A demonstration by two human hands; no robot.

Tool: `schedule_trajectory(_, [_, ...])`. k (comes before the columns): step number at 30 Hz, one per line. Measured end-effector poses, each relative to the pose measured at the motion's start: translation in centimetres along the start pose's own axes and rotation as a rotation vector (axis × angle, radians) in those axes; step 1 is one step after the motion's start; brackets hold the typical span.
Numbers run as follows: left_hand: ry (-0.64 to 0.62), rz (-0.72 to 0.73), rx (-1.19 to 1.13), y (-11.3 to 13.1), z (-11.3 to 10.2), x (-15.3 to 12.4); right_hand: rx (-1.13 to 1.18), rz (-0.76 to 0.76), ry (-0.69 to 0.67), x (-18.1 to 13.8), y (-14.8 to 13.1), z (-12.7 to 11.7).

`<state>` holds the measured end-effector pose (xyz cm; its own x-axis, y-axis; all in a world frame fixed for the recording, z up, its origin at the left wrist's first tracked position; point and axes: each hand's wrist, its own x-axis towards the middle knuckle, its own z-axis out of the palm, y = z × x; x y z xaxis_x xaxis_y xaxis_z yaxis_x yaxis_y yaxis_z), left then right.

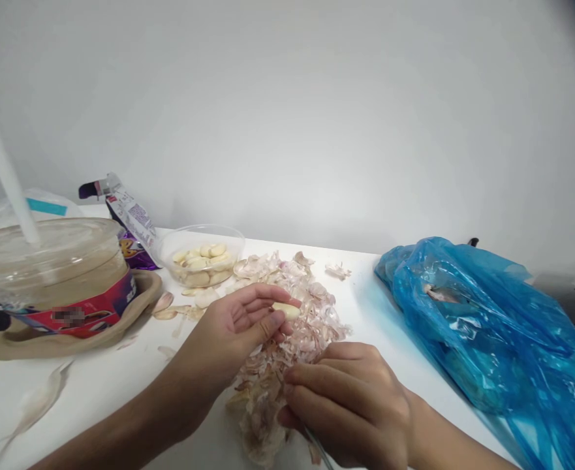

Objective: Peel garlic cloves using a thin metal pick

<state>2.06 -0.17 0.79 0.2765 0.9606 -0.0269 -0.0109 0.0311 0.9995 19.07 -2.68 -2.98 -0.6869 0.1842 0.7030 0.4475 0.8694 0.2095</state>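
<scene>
A pale peeled garlic clove (287, 311) is pinched between the thumb and fingers of my left hand (248, 320), above a heap of garlic skins (311, 300). My right hand (346, 398) is closed around a thin metal tool (319, 449); its kind is hidden by the fingers, and only a slim grey shaft shows below them. That hand sits lower and to the right, over the near part of the skins and apart from the clove. Beyond my left hand, a clear plastic bowl (241, 243) holds several peeled garlic cloves (200, 261).
On the left, a large plastic drink cup (72, 281) with a white straw (8, 183) stands in a cardboard carrier (147, 287). Behind it leans a purple snack packet (138, 248). A blue plastic bag (473, 326) lies on the right. The wall (287, 130) closes off the table's back.
</scene>
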Motion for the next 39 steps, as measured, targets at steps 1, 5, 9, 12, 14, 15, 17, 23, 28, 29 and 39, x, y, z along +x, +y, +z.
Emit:
schedule_trajectory(1, [-0.011, 0.001, -0.003, -0.02, -0.01, -0.05, -0.007, -0.007, -0.008, -0.07, 0.02, 0.05])
schedule_trajectory(5, [-0.13, -0.035, -0.036, 0.14, 0.08, -0.31, 0.005, -0.018, -0.013, 0.17, 0.08, -0.11])
schedule_trajectory(9, [-0.211, -0.1, -0.037, 0.59, 0.31, -0.45, 0.06, 0.005, 0.028, 0.65, 0.06, -0.42])
schedule_trajectory(12, [-0.214, -0.098, -0.036, 0.68, 0.4, -0.42, 0.059, 0.016, 0.043, 0.67, -0.02, -0.35])
schedule_trajectory(14, [-0.214, -0.096, -0.042, 0.63, 0.4, -0.36, 0.051, 0.017, 0.042, 0.58, -0.07, -0.26])
schedule_trajectory(15, [-0.213, -0.094, -0.044, 0.59, 0.38, -0.33, 0.049, 0.015, 0.038, 0.54, -0.08, -0.23])
schedule_trajectory(17, [-0.217, -0.09, -0.044, 0.53, 0.32, -0.28, 0.044, 0.012, 0.029, 0.5, -0.07, -0.21])
schedule_trajectory(23, [-0.2, -0.077, -0.027, 0.52, 0.25, -0.19, 0.026, 0.005, 0.054, 0.54, -0.08, -0.24])
schedule_trajectory(28, [-0.19, -0.075, -0.03, 0.54, 0.3, -0.2, 0.032, 0.026, 0.046, 0.48, -0.2, -0.28])
schedule_trajectory(29, [-0.188, -0.075, -0.025, 0.53, 0.3, -0.22, 0.038, 0.028, 0.051, 0.48, -0.19, -0.3])
schedule_trajectory(39, [-0.181, -0.058, -0.01, 0.33, 0.12, -0.26, 0.034, -0.001, 0.03, 0.73, 0.24, -0.49])
